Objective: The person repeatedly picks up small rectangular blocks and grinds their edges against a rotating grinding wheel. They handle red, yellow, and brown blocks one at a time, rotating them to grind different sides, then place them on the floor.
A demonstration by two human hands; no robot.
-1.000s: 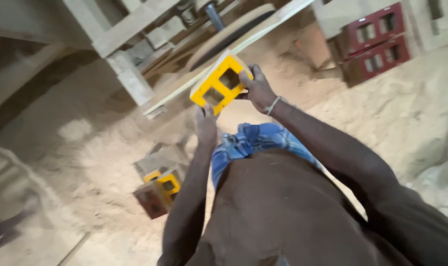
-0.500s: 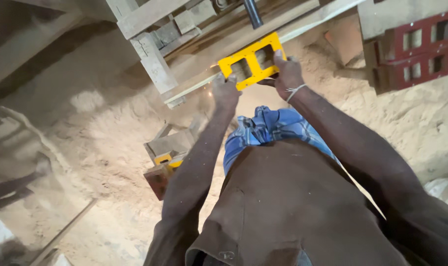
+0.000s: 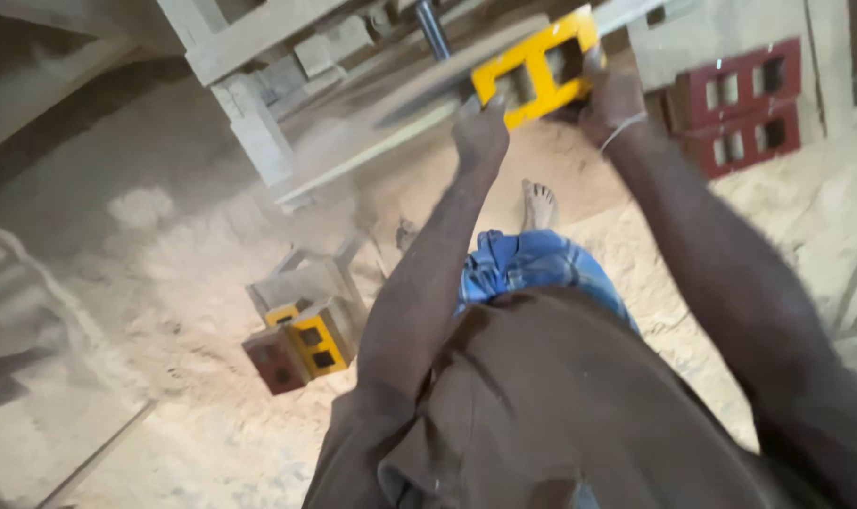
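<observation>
Left hand (image 3: pixel 480 132): grips the yellow frame (image 3: pixel 534 68) at its left end.
Right hand (image 3: pixel 612 94): holds the frame's right end.
Risk: the frame may slip onto the bare foot (image 3: pixel 539 203) below.

Sawdust floor and wooden surface

The floor (image 3: pixel 164 311) is covered in pale sawdust. On it, lower left, lies a small cluster of blocks (image 3: pixel 301 330): grey ones, a yellow one and a dark red one, touching each other. Two red blocks (image 3: pixel 740 113) are stacked at the upper right. A bare foot (image 3: pixel 539 203) stands in the sawdust. The surface (image 3: pixel 372 123) slants across the top, carrying a yellow frame (image 3: pixel 537 66).
</observation>
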